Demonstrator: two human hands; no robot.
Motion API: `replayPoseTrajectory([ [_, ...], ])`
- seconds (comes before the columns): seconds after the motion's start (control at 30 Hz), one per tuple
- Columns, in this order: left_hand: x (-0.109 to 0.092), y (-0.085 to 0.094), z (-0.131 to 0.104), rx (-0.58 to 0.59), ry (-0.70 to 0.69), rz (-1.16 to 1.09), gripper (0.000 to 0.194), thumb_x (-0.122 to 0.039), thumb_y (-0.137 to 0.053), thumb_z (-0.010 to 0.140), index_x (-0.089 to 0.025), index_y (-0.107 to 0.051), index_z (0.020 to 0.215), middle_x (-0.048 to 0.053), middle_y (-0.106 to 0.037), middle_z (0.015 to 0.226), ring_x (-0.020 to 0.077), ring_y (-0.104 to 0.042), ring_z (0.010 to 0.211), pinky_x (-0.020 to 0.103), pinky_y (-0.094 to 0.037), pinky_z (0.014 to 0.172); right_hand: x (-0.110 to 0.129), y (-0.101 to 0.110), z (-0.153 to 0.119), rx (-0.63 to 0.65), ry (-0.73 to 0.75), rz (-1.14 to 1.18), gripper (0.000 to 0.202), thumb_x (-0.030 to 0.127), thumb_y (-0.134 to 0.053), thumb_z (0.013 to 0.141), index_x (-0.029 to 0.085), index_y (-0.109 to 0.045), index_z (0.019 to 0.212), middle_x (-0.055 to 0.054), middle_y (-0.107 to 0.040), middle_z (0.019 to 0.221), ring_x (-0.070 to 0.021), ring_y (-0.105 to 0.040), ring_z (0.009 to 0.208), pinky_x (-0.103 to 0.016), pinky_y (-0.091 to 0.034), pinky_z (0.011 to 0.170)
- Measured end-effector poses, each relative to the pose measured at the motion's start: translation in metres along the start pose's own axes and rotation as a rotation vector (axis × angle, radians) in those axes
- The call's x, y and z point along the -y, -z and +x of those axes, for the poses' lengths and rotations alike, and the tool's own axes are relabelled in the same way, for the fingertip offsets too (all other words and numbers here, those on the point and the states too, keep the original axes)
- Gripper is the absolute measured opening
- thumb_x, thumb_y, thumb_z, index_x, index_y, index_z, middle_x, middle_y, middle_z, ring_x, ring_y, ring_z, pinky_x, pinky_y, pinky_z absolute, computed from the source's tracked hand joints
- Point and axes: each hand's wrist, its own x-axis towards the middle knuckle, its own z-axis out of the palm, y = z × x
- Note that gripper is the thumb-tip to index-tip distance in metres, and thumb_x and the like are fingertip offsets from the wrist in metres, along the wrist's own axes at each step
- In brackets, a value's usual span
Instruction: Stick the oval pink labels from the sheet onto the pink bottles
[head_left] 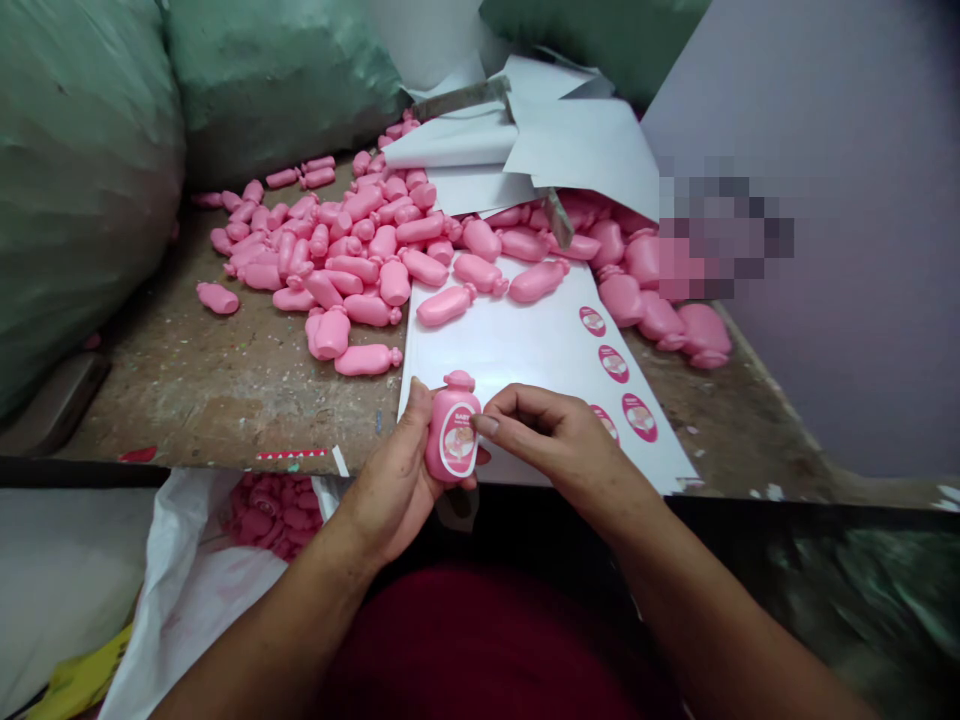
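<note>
At the near edge of the desk (225,390), the left hand (394,480) grips a small pink plastic bottle (452,430) upright, fingers clamped around its back and thumb along its left side. The bottle is rounded, smooth and capped, with an oval sticker (458,440) on its front face. The right hand (551,435) meets it from the right; its thumb and forefinger are pinched together, tips touching the sticker's right edge. Just behind both hands lies a glossy white sheet (525,350) carrying four more oval stickers (613,362) in a row along its right side. Farther back, a loose heap of unlabelled pink bottles (352,250) spreads across the rough, speckled desk top toward the far edge, some resting on the sheet. More white sheets (570,140) lie crumpled at the far right corner. Below the near left edge, a white plastic bag (187,590) holds further pink bottles (270,515). Large green sacks (82,170) stand at left.
</note>
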Motion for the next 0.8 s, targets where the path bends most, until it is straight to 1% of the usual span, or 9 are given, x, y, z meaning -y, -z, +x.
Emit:
replayPoseTrajectory([
  [0.2,0.002,0.002,-0.001,0.025,-0.020,0.033,0.042,-0.056,-0.058,0.092,-0.020,-0.066,0.112,0.003,-0.065,0.086,0.0138,-0.061,0.074,0.021,-0.048,0.056,-0.004,0.000,-0.002,-0.021,0.006,-0.056,0.030,0.048,-0.067,0.082,0.020,-0.061,0.072,0.001,-0.061,0.067,-0.0131,-0.050,0.063,-0.027,-0.038,0.059],
  [0.33,0.003,0.004,-0.002,0.044,-0.026,0.096,0.024,-0.035,-0.067,0.090,-0.021,-0.067,0.110,0.002,-0.061,0.090,0.0124,-0.058,0.078,0.021,-0.049,0.062,-0.004,-0.001,-0.005,-0.069,0.049,-0.154,0.027,0.045,-0.064,0.085,0.021,-0.062,0.073,0.002,-0.062,0.066,-0.0134,-0.051,0.062,-0.027,-0.038,0.059],
  [0.4,0.003,0.004,-0.002,0.053,-0.014,0.102,0.022,-0.027,-0.070,0.087,-0.019,-0.066,0.108,0.001,-0.060,0.089,0.0105,-0.055,0.076,0.020,-0.048,0.064,-0.003,0.000,-0.007,-0.101,0.103,-0.271,0.025,0.043,-0.063,0.088,0.021,-0.065,0.077,0.002,-0.063,0.065,-0.0138,-0.052,0.061,-0.028,-0.037,0.059],
  [0.5,0.002,0.004,-0.002,0.062,0.025,0.076,0.025,-0.021,-0.072,0.084,-0.018,-0.066,0.108,0.002,-0.060,0.091,0.0095,-0.055,0.075,0.020,-0.047,0.065,-0.003,0.002,-0.010,-0.243,0.219,-0.509,0.017,0.037,-0.064,0.089,0.023,-0.068,0.081,0.002,-0.064,0.064,-0.0139,-0.051,0.059,-0.031,-0.035,0.064],
  [0.57,0.001,0.004,-0.003,0.056,0.055,0.069,0.034,-0.015,-0.075,0.079,-0.018,-0.065,0.112,0.003,-0.062,0.099,0.0105,-0.058,0.078,0.020,-0.047,0.066,-0.003,0.005,-0.011,-0.352,0.242,-0.592,0.015,0.035,-0.065,0.089,0.023,-0.069,0.081,0.002,-0.062,0.063,-0.0138,-0.050,0.058,-0.032,-0.034,0.065],
  [0.63,0.000,0.005,-0.004,0.042,0.077,0.074,0.050,-0.006,-0.076,0.072,-0.022,-0.063,0.117,0.004,-0.064,0.106,0.0113,-0.060,0.082,0.021,-0.048,0.067,-0.005,0.007,-0.011,-0.389,0.219,-0.551,0.015,0.036,-0.065,0.089,0.023,-0.067,0.083,0.002,-0.059,0.063,-0.0133,-0.048,0.057,-0.031,-0.033,0.062],
  [0.7,-0.001,0.007,-0.006,0.032,0.096,0.074,0.064,0.001,-0.077,0.066,-0.025,-0.061,0.122,0.003,-0.065,0.109,0.0111,-0.062,0.083,0.020,-0.049,0.069,-0.006,0.007,-0.011,-0.358,0.191,-0.422,0.017,0.038,-0.064,0.089,0.023,-0.065,0.084,0.003,-0.055,0.063,-0.0130,-0.046,0.057,-0.029,-0.034,0.059],
  [0.77,-0.001,0.010,-0.007,0.046,0.119,0.053,0.068,0.002,-0.079,0.064,-0.026,-0.061,0.123,0.001,-0.066,0.109,0.0102,-0.062,0.084,0.019,-0.049,0.070,-0.008,0.005,-0.010,-0.297,0.167,-0.281,0.018,0.041,-0.064,0.088,0.023,-0.062,0.084,0.003,-0.053,0.065,-0.0133,-0.047,0.060,-0.028,-0.035,0.058],
  [0.8,0.000,0.011,-0.007,0.065,0.124,0.030,0.065,-0.002,-0.081,0.065,-0.025,-0.061,0.123,0.001,-0.066,0.107,0.0103,-0.062,0.084,0.019,-0.050,0.071,-0.008,0.003,-0.010,-0.268,0.153,-0.226,0.020,0.042,-0.065,0.086,0.023,-0.061,0.085,0.003,-0.054,0.067,-0.0136,-0.048,0.062,-0.028,-0.036,0.059],
])
